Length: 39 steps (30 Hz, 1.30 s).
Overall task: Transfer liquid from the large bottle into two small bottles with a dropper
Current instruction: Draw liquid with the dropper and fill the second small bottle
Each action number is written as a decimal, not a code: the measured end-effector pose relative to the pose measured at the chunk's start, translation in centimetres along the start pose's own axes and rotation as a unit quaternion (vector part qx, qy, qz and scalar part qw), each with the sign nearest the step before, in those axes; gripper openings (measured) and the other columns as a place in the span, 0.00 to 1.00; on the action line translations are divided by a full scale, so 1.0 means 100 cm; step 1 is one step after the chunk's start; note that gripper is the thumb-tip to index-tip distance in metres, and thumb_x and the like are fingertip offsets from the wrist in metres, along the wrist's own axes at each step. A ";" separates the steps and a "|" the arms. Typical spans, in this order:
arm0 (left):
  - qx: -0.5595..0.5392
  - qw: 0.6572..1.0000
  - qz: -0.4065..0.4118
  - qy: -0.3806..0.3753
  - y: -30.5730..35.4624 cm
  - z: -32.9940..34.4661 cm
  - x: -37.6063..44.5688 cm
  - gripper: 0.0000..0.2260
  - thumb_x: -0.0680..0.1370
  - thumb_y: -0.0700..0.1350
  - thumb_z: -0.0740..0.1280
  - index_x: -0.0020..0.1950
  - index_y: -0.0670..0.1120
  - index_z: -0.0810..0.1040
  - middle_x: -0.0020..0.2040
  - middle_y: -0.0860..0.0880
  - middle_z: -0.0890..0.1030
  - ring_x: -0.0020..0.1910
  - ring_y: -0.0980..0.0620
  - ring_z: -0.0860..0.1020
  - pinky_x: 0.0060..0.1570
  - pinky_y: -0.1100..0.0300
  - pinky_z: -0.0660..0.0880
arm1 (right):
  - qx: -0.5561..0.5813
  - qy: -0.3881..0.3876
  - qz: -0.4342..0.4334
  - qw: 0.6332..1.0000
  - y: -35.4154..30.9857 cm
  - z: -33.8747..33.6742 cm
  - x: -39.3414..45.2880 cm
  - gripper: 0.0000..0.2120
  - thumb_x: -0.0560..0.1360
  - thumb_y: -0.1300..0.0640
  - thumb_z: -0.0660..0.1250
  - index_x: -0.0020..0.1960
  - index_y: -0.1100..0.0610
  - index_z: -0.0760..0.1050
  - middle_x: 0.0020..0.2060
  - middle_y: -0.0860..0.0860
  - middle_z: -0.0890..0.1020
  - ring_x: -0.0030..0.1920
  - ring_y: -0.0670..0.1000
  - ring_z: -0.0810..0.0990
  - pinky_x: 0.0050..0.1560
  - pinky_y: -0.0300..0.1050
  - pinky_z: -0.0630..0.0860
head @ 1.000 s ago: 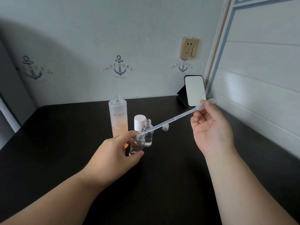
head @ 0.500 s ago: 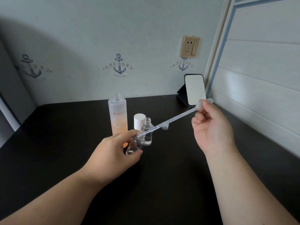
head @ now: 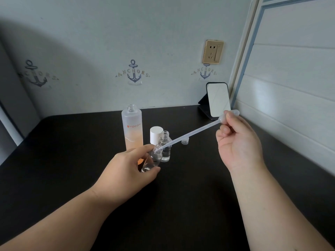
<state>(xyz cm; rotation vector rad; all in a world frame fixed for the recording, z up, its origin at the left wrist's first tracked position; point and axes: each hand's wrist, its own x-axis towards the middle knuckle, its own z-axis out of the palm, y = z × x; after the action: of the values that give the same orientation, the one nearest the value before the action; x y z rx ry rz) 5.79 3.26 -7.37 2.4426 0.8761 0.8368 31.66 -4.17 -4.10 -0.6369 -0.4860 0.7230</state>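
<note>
My left hand [head: 129, 165] grips a small clear bottle [head: 153, 158], tilted to the right above the table. My right hand [head: 239, 142] pinches the bulb of a long translucent dropper [head: 192, 134]; its tip rests in the tilted bottle's open mouth. A second small clear bottle [head: 165, 148] stands upright just behind, uncapped, with clear liquid inside. The large frosted bottle [head: 132, 127], orange in its lower half, stands open behind my left hand.
A white cap [head: 156, 136] stands behind the small bottles and a small clear cap [head: 185, 141] lies to their right. A phone on a stand [head: 217, 100] sits in the back right corner of the black table [head: 181, 205]. Walls close the back and right.
My left hand has tilted the small bottle further to the right, and the dropper tip has stayed at its mouth. My right hand has barely shifted.
</note>
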 end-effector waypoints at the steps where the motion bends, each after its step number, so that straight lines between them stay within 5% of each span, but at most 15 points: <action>1: 0.000 1.000 0.000 0.000 0.000 0.000 0.000 0.22 0.73 0.53 0.74 0.66 0.61 0.74 0.52 0.79 0.70 0.46 0.72 0.74 0.36 0.73 0.70 | 0.002 -0.001 -0.001 1.000 0.000 0.000 0.000 0.13 0.78 0.65 0.67 0.38 0.56 0.83 0.35 0.51 0.81 0.30 0.45 0.73 0.32 0.34 0.70; 7: -0.019 1.000 -0.016 -0.008 -0.002 -0.001 0.001 0.17 0.71 0.57 0.73 0.55 0.67 0.71 0.51 0.72 0.75 0.43 0.64 0.77 0.39 0.70 0.74 | 0.014 0.015 0.003 1.000 0.000 0.001 0.000 0.12 0.79 0.62 0.67 0.38 0.57 0.84 0.36 0.51 0.82 0.32 0.47 0.75 0.35 0.37 0.74; 11: -0.006 0.999 -0.047 -0.022 -0.005 0.001 0.003 0.17 0.69 0.63 0.72 0.52 0.70 0.68 0.45 0.65 0.78 0.46 0.68 0.76 0.36 0.70 0.74 | 0.045 0.023 0.008 0.999 -0.002 -0.001 0.000 0.09 0.79 0.61 0.68 0.42 0.59 0.84 0.36 0.51 0.82 0.33 0.48 0.77 0.36 0.38 0.76; 15: 0.003 0.997 -0.070 -0.040 -0.006 0.002 0.003 0.18 0.67 0.68 0.70 0.51 0.73 0.65 0.46 0.66 0.76 0.47 0.71 0.74 0.35 0.68 0.72 | 0.041 0.014 0.017 0.999 -0.001 -0.001 -0.001 0.13 0.80 0.60 0.67 0.38 0.58 0.84 0.36 0.51 0.82 0.34 0.47 0.77 0.37 0.38 0.76; 19: 0.015 0.995 -0.082 -0.049 -0.004 0.001 0.002 0.29 0.60 0.76 0.63 0.58 0.67 0.67 0.46 0.64 0.76 0.43 0.62 0.77 0.36 0.69 0.71 | 0.043 0.014 0.023 0.999 0.000 -0.001 -0.001 0.13 0.80 0.60 0.68 0.37 0.58 0.83 0.37 0.51 0.82 0.34 0.47 0.78 0.37 0.38 0.76; 26: -0.131 0.973 -0.075 0.173 -0.004 -0.007 -0.007 0.14 0.79 0.64 0.59 0.44 0.57 0.77 0.39 0.57 0.80 0.38 0.56 0.79 0.36 0.55 0.75 | 0.060 0.021 0.029 0.998 0.001 -0.002 0.000 0.13 0.79 0.60 0.69 0.37 0.58 0.85 0.36 0.50 0.82 0.33 0.47 0.79 0.36 0.38 0.76; 29: -0.159 0.950 -0.137 0.232 -0.014 -0.007 -0.002 0.02 0.80 0.53 0.62 0.48 0.60 0.73 0.42 0.54 0.78 0.42 0.54 0.79 0.38 0.57 0.74 | 0.060 0.011 0.034 0.998 0.002 -0.002 -0.001 0.13 0.80 0.60 0.68 0.37 0.57 0.85 0.38 0.49 0.84 0.35 0.47 0.81 0.38 0.38 0.78; 32: -0.190 0.945 -0.178 0.198 -0.025 -0.004 0.008 0.18 0.76 0.46 0.70 0.63 0.59 0.70 0.53 0.57 0.76 0.51 0.57 0.78 0.45 0.61 0.74 | 0.052 0.004 0.037 0.998 0.003 -0.001 -0.002 0.13 0.79 0.60 0.68 0.38 0.56 0.86 0.38 0.50 0.84 0.37 0.48 0.82 0.40 0.39 0.78; 35: -0.201 0.953 -0.189 0.122 -0.031 0.004 0.016 0.31 0.75 0.50 0.73 0.74 0.59 0.63 0.54 0.65 0.74 0.52 0.66 0.76 0.47 0.67 0.72 | 0.054 0.004 0.040 0.998 0.005 0.000 -0.002 0.13 0.79 0.61 0.68 0.38 0.57 0.86 0.38 0.51 0.84 0.38 0.48 0.82 0.41 0.39 0.79; 39: -0.133 0.964 -0.196 0.119 -0.034 0.009 0.019 0.23 0.75 0.56 0.72 0.68 0.59 0.69 0.47 0.67 0.77 0.45 0.70 0.77 0.42 0.69 0.71 | 0.051 0.002 0.039 0.998 0.005 0.001 -0.001 0.13 0.80 0.61 0.68 0.38 0.57 0.85 0.39 0.51 0.84 0.39 0.48 0.83 0.41 0.40 0.79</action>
<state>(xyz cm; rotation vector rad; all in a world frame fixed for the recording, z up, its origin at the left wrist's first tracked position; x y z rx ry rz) 6.10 6.87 -9.13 1.8785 1.1969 1.0307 31.32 -3.89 -4.41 -0.5646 -0.4198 0.8159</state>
